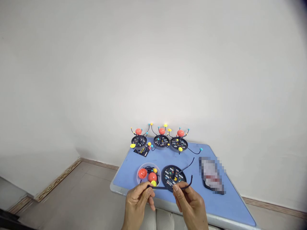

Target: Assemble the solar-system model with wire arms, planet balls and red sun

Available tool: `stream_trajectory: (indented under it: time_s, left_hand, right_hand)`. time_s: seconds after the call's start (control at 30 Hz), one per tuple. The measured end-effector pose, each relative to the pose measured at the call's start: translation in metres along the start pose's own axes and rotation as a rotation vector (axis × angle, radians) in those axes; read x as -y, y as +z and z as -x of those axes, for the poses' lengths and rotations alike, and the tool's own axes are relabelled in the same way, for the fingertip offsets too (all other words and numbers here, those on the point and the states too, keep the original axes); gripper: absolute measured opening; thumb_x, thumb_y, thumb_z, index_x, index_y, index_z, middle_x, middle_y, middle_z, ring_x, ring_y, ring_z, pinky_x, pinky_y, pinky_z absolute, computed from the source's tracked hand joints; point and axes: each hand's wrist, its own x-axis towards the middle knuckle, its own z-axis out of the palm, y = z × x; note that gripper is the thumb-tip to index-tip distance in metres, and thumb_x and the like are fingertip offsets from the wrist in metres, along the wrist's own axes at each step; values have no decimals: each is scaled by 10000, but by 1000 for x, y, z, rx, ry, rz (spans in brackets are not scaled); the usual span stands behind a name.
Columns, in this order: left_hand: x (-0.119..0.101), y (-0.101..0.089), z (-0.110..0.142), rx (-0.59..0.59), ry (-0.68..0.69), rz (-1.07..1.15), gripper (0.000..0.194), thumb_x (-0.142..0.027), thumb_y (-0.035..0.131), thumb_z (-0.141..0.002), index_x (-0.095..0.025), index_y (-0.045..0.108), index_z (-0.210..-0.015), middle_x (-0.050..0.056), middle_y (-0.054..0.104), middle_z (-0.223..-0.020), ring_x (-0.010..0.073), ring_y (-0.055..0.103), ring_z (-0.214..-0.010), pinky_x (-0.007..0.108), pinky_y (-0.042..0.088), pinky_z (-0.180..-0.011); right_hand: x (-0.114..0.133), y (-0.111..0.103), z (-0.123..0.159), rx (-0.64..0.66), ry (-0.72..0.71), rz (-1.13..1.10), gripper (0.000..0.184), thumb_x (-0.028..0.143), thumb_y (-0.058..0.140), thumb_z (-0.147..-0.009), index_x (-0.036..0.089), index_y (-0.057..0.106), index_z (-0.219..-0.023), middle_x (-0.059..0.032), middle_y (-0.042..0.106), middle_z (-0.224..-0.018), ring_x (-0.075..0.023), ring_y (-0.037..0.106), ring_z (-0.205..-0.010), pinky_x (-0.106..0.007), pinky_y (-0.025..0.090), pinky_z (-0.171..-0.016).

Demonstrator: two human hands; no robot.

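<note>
Both of my hands pinch a thin black curved rod held level above the near edge of the blue table. My left hand grips its left end and my right hand grips near its upturned right end. Just beyond the rod lies a black round base with coloured dots and one rod standing out of its centre. To the left of the base sits a clear round dish holding orange balls, a yellow ball and dark parts.
Three assembled models with orange centre balls and small balls on curved arms stand in a row at the table's far edge by the white wall. A black card lies near the left one. A blurred flat item lies at right.
</note>
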Motion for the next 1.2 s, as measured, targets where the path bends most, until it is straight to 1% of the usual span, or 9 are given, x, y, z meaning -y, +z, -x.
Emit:
stream_trajectory:
  time_s: [0.13, 0.23, 0.43, 0.63, 0.7, 0.8, 0.93, 1.07, 1.2]
  left_hand:
    - [0, 1, 0, -8, -1, -12, 341, -477, 645, -854, -160, 753, -791, -1, 665, -617, 121, 609, -396, 217, 531, -439]
    - [1, 3, 0, -22, 53, -31, 325, -463, 644, -861, -163, 760, -810, -2, 660, -615, 120, 609, -389, 216, 533, -431]
    - [8, 8, 3, -65, 177, -58, 256, -395, 628, -892, -181, 764, -858, -19, 633, -608, 83, 569, -351, 176, 506, -393]
    - [16, 8, 5, -7, 187, -89, 229, -339, 585, -930, -192, 759, -907, -25, 600, -611, 62, 556, -352, 148, 479, -388]
    - [22, 10, 8, -7, 188, -83, 230, -340, 578, -936, -197, 757, -916, -23, 600, -625, 58, 552, -350, 143, 471, -386]
    - [29, 13, 13, -17, 157, -61, 241, -365, 582, -933, -196, 753, -907, -23, 597, -627, 57, 546, -345, 148, 473, -389]
    - [31, 19, 17, -35, 112, -36, 252, -397, 593, -921, -197, 744, -895, -15, 606, -638, 64, 556, -363, 152, 485, -408]
    - [32, 26, 15, 89, 78, -32, 353, -468, 583, -907, -169, 716, -775, -13, 576, -600, 51, 521, -335, 129, 428, -363]
    - [30, 39, 7, 184, -69, -21, 412, -531, 612, -848, -153, 680, -698, -18, 526, -588, 45, 472, -353, 124, 383, -337]
  right_hand:
    - [0, 4, 2, -22, -7, -12, 409, 582, 706, -741, 195, 625, -638, 53, 426, -520, -88, 339, -448, -203, 329, -381]
    - [-3, 2, 1, -35, 2, -12, 414, 585, 712, -735, 191, 627, -642, 49, 443, -519, -86, 353, -443, -201, 330, -377]
    - [-6, -3, -5, 42, 91, -50, 474, 629, 726, -702, 168, 633, -635, 35, 512, -504, -63, 381, -372, -191, 320, -345]
    - [-4, -4, -4, 62, 128, -74, 478, 623, 754, -668, 162, 641, -613, 26, 536, -491, -71, 397, -350, -203, 354, -317]
    - [-4, -3, -2, 29, 136, -90, 472, 614, 761, -666, 161, 642, -609, 27, 537, -488, -68, 390, -347, -202, 342, -317]
    - [-7, -1, 3, -47, 141, -109, 461, 596, 775, -663, 161, 635, -604, 41, 516, -465, -59, 383, -349, -187, 321, -331]
    - [-11, -4, 9, -79, 170, -121, 489, 613, 799, -613, 156, 628, -589, 44, 506, -444, -61, 379, -340, -187, 306, -324]
    - [-15, -15, 10, -129, 169, -119, 500, 626, 795, -614, 154, 631, -595, 50, 490, -439, -63, 374, -351, -189, 313, -326]
    - [-20, -26, 8, -142, 135, -177, 449, 584, 797, -653, 156, 660, -654, 53, 491, -470, -74, 409, -401, -189, 343, -364]
